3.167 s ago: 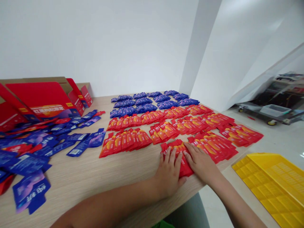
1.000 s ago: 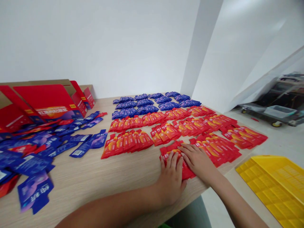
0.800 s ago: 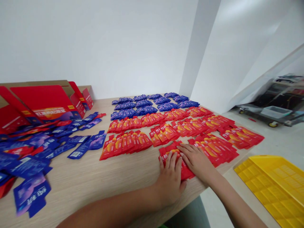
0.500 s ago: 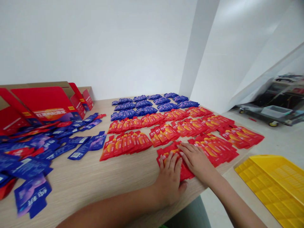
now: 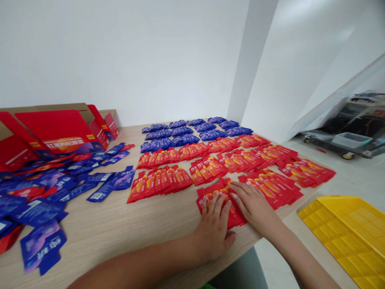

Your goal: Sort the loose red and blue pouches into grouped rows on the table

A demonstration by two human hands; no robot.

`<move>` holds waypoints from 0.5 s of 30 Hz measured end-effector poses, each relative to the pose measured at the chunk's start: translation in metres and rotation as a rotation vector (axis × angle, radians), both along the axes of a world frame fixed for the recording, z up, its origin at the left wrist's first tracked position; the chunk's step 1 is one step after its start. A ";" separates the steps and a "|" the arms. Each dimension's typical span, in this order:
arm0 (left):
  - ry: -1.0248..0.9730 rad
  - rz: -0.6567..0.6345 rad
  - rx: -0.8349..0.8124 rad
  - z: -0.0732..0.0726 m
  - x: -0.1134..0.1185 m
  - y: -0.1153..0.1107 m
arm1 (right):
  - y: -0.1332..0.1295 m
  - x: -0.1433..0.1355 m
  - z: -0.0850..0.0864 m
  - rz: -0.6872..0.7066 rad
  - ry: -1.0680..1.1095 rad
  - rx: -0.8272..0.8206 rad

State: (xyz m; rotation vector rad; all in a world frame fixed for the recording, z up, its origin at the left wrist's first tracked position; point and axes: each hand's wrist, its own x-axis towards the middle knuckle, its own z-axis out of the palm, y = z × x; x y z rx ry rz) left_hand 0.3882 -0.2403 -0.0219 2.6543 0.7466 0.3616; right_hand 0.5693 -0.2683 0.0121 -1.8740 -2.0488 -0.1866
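My left hand (image 5: 214, 226) lies with its fingers spread on a small fan of red packets (image 5: 236, 216) near the table's front edge. Beside it, my right hand (image 5: 252, 202) rests flat on the right part of the same fan, fingers stretched out. Both hands partly cover these packets. Just right of my right hand is another overlapping row of red packets (image 5: 273, 188). More red fans (image 5: 159, 180) lie to the left and behind. Blue packets (image 5: 183, 139) sit in bunches at the back of the table.
Loose blue and red packets (image 5: 42, 212) are heaped at the left, before open red cartons (image 5: 57, 128). A yellow crate (image 5: 345, 237) stands at the lower right, off the wooden table (image 5: 132, 233). A cart (image 5: 327, 146) is farther back.
Both hands have stayed on the red fan. The packets under them are spread slightly wider to the left, and my right hand has shifted slightly right.
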 end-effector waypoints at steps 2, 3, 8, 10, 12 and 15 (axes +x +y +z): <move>-0.008 -0.007 0.004 0.000 -0.001 0.000 | 0.000 -0.001 0.000 -0.002 -0.010 0.007; -0.012 -0.010 0.004 0.000 -0.002 0.000 | -0.001 -0.001 0.000 -0.002 -0.014 0.012; -0.011 -0.026 -0.025 0.004 -0.006 0.001 | -0.001 -0.002 -0.002 -0.003 -0.019 0.036; 0.011 -0.035 -0.048 0.006 -0.007 0.002 | -0.001 -0.003 -0.002 0.002 -0.020 0.046; 0.021 -0.035 -0.064 0.007 -0.010 0.002 | -0.001 -0.004 -0.001 0.013 -0.017 0.058; 0.011 -0.020 -0.056 0.008 -0.022 0.003 | 0.000 -0.010 0.004 0.043 0.008 0.092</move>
